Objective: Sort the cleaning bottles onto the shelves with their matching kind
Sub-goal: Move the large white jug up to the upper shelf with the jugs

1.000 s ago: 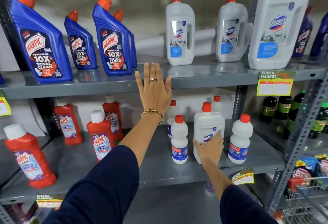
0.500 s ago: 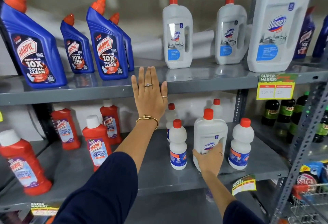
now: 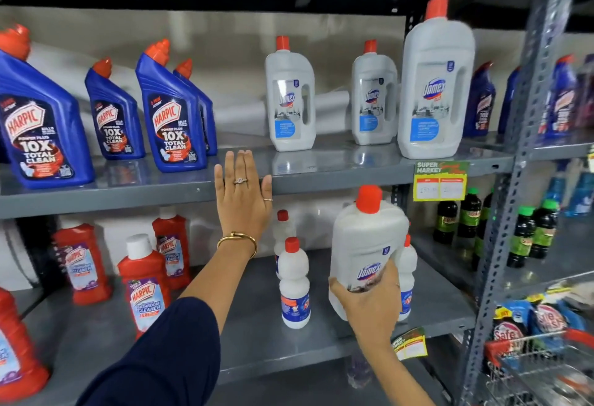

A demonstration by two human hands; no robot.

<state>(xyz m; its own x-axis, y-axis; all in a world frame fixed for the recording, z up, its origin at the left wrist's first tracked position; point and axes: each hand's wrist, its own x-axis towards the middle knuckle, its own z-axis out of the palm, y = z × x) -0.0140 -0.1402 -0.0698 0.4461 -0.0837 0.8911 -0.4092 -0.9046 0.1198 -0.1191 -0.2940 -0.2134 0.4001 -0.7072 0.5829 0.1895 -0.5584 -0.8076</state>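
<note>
My right hand (image 3: 369,304) grips a white Domex bottle (image 3: 366,241) with a red cap, held tilted above the lower shelf (image 3: 250,341), in front of small white bottles (image 3: 294,283). My left hand (image 3: 242,195) rests flat, fingers apart, on the front edge of the upper shelf (image 3: 160,190). On that upper shelf stand three white Domex bottles (image 3: 289,97) on the right and several blue Harpic bottles (image 3: 172,113) on the left. Red Harpic bathroom cleaner bottles (image 3: 144,283) stand on the lower shelf's left side.
A grey perforated upright post (image 3: 508,213) separates this rack from a neighbouring rack with dark green-capped bottles (image 3: 533,232) and blue bottles (image 3: 482,103). A wire shopping basket (image 3: 540,367) with packets sits at the lower right. Yellow price tags (image 3: 440,180) hang on the shelf edges.
My right hand has lifted the Domex bottle off the lower shelf and tilted it upward. My left hand stays on the upper shelf edge.
</note>
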